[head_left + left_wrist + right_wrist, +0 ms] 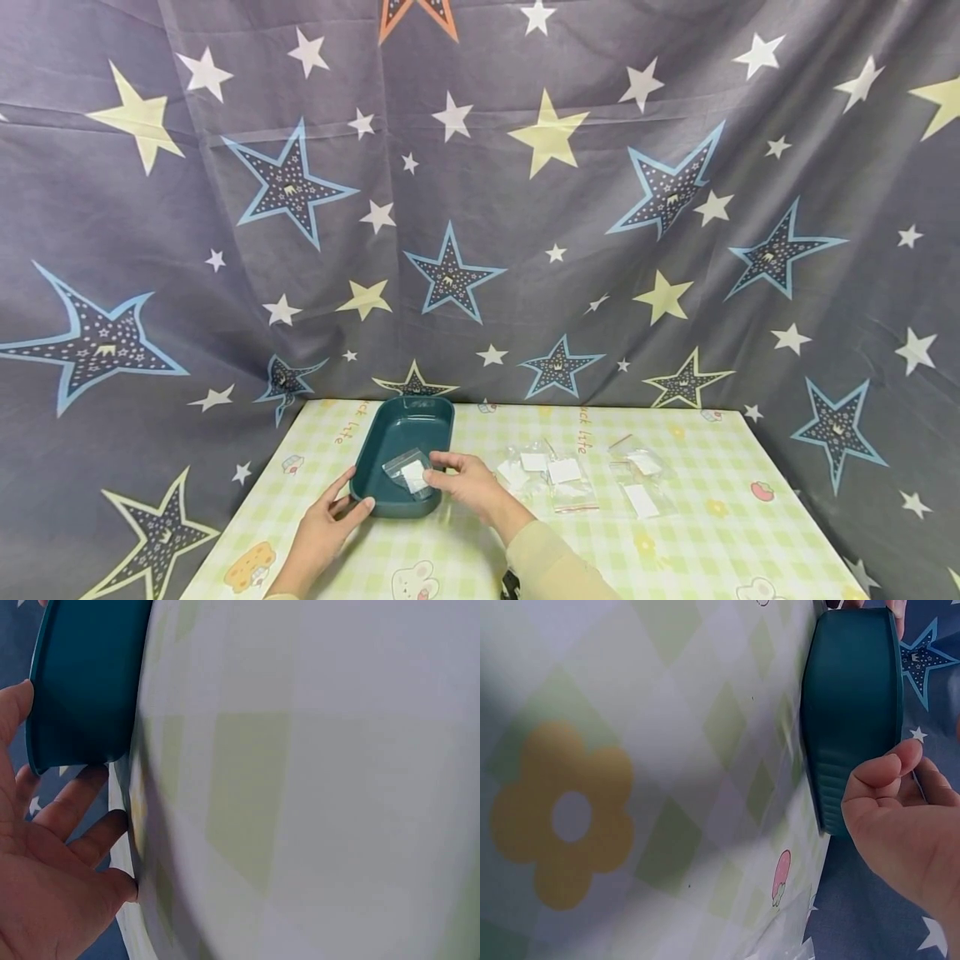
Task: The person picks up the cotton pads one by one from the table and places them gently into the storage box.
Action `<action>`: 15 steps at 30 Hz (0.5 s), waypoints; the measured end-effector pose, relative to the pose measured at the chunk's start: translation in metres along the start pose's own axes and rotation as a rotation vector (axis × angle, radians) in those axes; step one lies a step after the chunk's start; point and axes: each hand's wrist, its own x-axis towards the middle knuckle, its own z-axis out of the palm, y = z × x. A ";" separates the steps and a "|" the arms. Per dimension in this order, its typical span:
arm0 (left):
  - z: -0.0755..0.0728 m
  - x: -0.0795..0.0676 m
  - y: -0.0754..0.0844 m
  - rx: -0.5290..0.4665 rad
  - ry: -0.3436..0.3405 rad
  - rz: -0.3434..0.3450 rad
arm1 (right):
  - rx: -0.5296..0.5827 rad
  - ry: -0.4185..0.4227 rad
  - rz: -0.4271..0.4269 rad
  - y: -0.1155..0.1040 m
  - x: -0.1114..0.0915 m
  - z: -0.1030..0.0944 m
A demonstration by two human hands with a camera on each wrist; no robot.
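A dark teal rectangular tray (401, 510) with rounded corners stands on the table's left part. My left hand (324, 531) holds its near left corner, thumb at the near wall and fingers along the left side. In the left wrist view, the left hand (60, 847) is against the tray's wall (90, 682). Above the tray's near end, my right hand (472, 487) pinches a small clear zip bag (412, 475) with a white piece in it. The right wrist view shows the right hand (904, 802) at the tray's rim, the bag hidden there.
Several clear zip bags (564, 472) with white pieces lie right of the tray in a loose group. A few more bags (641, 500) lie farther right. A green checked cloth (720, 550) covers the table, and a dark star-patterned curtain (480, 350) hangs behind it.
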 end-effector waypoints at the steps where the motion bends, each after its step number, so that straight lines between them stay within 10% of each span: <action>1: 0.000 0.000 0.000 0.000 0.001 -0.003 | 0.001 -0.002 0.000 0.000 0.000 0.000; 15: 0.000 0.000 0.000 0.007 0.003 -0.007 | 0.002 -0.007 -0.003 0.005 0.002 -0.002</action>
